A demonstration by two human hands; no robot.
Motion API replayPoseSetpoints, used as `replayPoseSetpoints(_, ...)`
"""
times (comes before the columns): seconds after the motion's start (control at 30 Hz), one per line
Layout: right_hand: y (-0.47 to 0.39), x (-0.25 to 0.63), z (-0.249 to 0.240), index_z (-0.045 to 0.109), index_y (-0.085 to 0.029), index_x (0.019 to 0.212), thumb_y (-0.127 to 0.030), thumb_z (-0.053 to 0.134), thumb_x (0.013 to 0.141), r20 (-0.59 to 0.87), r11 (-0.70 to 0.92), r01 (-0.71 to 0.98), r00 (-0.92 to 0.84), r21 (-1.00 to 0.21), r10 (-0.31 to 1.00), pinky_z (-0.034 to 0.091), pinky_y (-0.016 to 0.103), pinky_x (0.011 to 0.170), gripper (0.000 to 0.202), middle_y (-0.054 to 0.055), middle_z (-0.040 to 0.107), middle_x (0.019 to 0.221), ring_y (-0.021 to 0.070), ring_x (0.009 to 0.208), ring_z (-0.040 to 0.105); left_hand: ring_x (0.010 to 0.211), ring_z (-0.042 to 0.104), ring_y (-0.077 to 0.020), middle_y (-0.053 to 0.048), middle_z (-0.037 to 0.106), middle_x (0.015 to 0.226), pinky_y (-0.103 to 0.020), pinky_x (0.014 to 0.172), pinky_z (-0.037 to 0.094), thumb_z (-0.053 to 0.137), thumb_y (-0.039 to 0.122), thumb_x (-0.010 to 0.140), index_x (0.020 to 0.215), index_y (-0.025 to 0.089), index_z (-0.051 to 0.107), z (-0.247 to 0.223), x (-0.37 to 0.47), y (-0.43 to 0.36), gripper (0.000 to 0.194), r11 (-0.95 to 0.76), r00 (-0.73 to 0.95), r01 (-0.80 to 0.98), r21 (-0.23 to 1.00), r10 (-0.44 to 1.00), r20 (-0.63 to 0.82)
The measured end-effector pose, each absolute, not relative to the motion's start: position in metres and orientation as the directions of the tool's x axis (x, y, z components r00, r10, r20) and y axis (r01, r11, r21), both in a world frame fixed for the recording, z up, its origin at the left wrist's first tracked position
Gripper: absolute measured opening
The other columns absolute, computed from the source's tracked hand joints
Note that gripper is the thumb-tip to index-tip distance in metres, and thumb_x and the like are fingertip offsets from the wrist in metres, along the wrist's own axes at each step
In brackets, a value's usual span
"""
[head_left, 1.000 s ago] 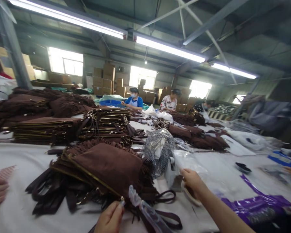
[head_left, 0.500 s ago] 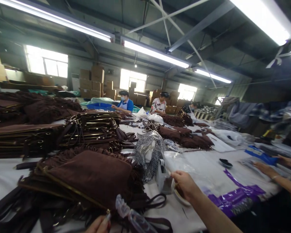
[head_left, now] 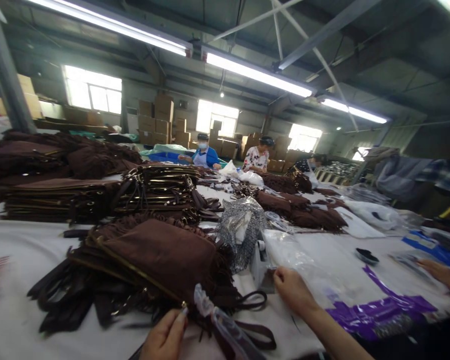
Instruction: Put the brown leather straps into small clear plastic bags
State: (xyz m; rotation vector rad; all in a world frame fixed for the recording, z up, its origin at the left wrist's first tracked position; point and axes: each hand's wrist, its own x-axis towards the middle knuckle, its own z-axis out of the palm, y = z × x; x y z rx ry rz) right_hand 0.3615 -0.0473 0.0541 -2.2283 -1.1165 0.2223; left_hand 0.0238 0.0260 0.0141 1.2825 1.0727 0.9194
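Observation:
A brown fringed bag (head_left: 165,250) lies flat on top of several similar bags, its gold zipper along the near edge. Thumb and fingers of my left hand (head_left: 165,336) are pinched at the gold zipper pull (head_left: 184,304) on its near corner. Beside that hand, clear plastic wrap (head_left: 206,306) surrounds part of a dark strap (head_left: 260,343). My right hand (head_left: 292,290) is closed at the front end of a grey box-shaped holder (head_left: 260,270), which looks like a tape dispenser. Whatever its fingers pinch is too small to make out.
Tall stacks of brown bags (head_left: 157,192) stand behind. A silvery bubble bag (head_left: 240,230), clear plastic (head_left: 288,252), a purple plastic wrapper (head_left: 382,312) and a small dark dish (head_left: 366,256) lie rightward. Another person's hand (head_left: 440,275) is at right; other people sit across the table.
The view has swung left, so things sit further right. My right hand is now closer against the grey holder; my left remains at the zipper pull. Another person's fingers show at the left edge.

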Motion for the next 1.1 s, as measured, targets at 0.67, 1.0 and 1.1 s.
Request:
replayPoseSetpoints(0.67, 0.003, 0.149, 0.082, 0.062, -0.017, 0.052, -0.028, 0.053, 0.075, -0.113, -0.113, 0.607, 0.039, -0.787, 0.993, 0.034, 0.02, 0.046, 0.027, -0.001, 0.06, 0.046, 0.0099, 0.044, 0.048, 0.072, 0.055, -0.0182, -0.005, 0.061, 0.076, -0.029, 0.068, 0.036, 0.036, 0.028, 0.095, 0.077, 0.022, 0.054, 0.023, 0.012, 0.005, 0.027, -0.38, 0.288, 0.408, 0.83, 0.916, 0.277)
replayPoseSetpoints(1.0, 0.017, 0.14, 0.079, 0.062, -0.019, 0.049, -0.026, 0.055, 0.071, -0.111, -0.206, 0.779, 0.174, -0.593, 0.978, 0.034, 0.022, 0.047, 0.024, 0.001, 0.065, 0.048, 0.0132, 0.049, 0.056, 0.077, 0.064, -0.0223, -0.011, 0.067, 0.084, -0.033, 0.07, 0.047, 0.033, 0.027, 0.095, 0.097, 0.019, 0.056, 0.009, 0.013, 0.004, 0.025, -0.392, 0.239, 0.498, 0.773, 0.919, 0.313)
replayPoseSetpoints(1.1, 0.018, 0.139, 0.076, 0.063, -0.019, 0.049, -0.027, 0.055, 0.071, -0.136, -0.233, 0.762, 0.189, -0.604, 0.972, 0.034, 0.022, 0.046, 0.024, 0.001, 0.064, 0.047, 0.0126, 0.047, 0.056, 0.087, 0.068, -0.0248, -0.016, 0.069, 0.1, -0.035, 0.075, 0.05, 0.034, 0.027, 0.095, 0.121, 0.015, 0.049, -0.001, 0.013, 0.003, 0.032, -0.421, 0.198, 0.521, 0.742, 0.906, 0.375)
